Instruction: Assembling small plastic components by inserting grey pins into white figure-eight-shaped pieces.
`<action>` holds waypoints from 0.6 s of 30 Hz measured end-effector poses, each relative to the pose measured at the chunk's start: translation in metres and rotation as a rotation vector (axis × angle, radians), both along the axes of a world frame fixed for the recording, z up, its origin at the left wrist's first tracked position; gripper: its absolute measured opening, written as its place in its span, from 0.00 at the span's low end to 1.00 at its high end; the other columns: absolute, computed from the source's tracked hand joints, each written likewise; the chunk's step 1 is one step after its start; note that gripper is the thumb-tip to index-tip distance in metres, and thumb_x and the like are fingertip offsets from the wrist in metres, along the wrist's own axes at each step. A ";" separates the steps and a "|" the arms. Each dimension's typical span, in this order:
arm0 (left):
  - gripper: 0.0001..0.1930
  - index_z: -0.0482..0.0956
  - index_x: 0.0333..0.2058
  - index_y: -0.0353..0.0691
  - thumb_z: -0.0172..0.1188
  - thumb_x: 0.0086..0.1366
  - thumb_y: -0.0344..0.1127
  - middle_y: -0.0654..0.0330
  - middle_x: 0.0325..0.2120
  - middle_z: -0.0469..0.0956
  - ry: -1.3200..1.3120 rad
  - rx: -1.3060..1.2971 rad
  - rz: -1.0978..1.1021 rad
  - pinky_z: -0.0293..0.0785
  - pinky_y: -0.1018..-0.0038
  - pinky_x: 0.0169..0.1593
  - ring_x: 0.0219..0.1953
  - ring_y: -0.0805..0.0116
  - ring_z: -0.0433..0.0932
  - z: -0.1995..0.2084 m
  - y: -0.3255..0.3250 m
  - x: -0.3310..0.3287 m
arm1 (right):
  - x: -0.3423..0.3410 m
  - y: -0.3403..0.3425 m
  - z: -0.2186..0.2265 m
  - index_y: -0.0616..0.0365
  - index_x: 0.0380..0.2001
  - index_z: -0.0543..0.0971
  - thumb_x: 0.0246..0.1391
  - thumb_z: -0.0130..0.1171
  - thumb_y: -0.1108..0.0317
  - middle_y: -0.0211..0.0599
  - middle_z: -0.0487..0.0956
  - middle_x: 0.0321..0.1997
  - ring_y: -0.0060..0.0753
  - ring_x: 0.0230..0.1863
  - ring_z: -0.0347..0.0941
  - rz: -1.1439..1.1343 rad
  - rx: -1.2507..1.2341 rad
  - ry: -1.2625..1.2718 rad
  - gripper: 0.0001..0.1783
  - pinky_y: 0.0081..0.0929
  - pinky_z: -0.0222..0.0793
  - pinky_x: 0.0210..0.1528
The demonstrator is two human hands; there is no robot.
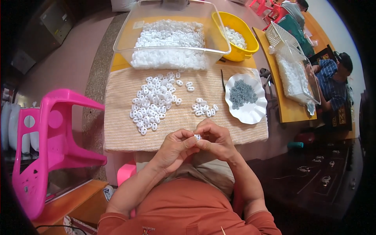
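Pinching a small white plastic ring piece (pixel 197 136), the left hand (pixel 175 148) and right hand (pixel 216 141) are held together at the near edge of the beige woven mat (pixel 121 133); both are curled nearly closed, fingertips meeting on the piece. Most of the piece is hidden by fingers, so its long axis and facing cannot be told. A large scatter of white oval plastic pieces (pixel 152 102) is spread on the mat, a smaller cluster (pixel 204 108) right of it. Grey small parts (pixel 242 94) are heaped on a white scalloped plate (pixel 254 113). A clear plastic tub (pixel 129 31) is cut off at the top edge
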State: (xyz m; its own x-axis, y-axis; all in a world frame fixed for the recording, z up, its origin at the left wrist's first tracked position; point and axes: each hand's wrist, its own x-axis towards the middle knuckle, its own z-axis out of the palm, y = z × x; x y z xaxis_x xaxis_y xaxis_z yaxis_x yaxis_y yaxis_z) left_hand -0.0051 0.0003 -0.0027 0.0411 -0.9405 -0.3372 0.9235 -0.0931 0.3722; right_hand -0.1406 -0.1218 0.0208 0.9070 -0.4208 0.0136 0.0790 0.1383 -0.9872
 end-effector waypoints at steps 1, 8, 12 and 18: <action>0.05 0.77 0.37 0.38 0.61 0.62 0.28 0.60 0.34 0.79 -0.006 0.005 0.005 0.79 0.77 0.42 0.35 0.72 0.79 0.000 0.001 0.000 | 0.001 0.001 0.001 0.63 0.42 0.76 0.52 0.61 0.78 0.33 0.70 0.40 0.21 0.40 0.67 -0.010 0.017 -0.003 0.12 0.19 0.66 0.41; 0.05 0.77 0.37 0.37 0.59 0.64 0.31 0.61 0.32 0.79 -0.042 0.011 0.018 0.78 0.77 0.41 0.35 0.72 0.79 0.002 0.002 -0.005 | -0.003 0.000 0.007 0.64 0.38 0.74 0.53 0.60 0.80 0.32 0.70 0.40 0.21 0.40 0.67 -0.011 0.013 0.046 0.09 0.18 0.66 0.42; 0.06 0.77 0.37 0.37 0.57 0.65 0.32 0.59 0.33 0.80 -0.056 -0.006 0.013 0.78 0.77 0.41 0.35 0.72 0.79 0.008 0.002 -0.005 | -0.005 -0.001 0.008 0.65 0.36 0.74 0.53 0.60 0.80 0.32 0.70 0.38 0.19 0.37 0.68 -0.040 -0.001 0.069 0.08 0.16 0.66 0.40; 0.06 0.76 0.37 0.38 0.57 0.66 0.33 0.59 0.35 0.79 -0.120 0.020 0.015 0.78 0.72 0.46 0.36 0.72 0.78 0.011 0.001 -0.006 | -0.008 -0.016 0.009 0.67 0.45 0.75 0.56 0.57 0.80 0.33 0.73 0.37 0.20 0.33 0.72 -0.247 -0.220 0.119 0.13 0.18 0.73 0.35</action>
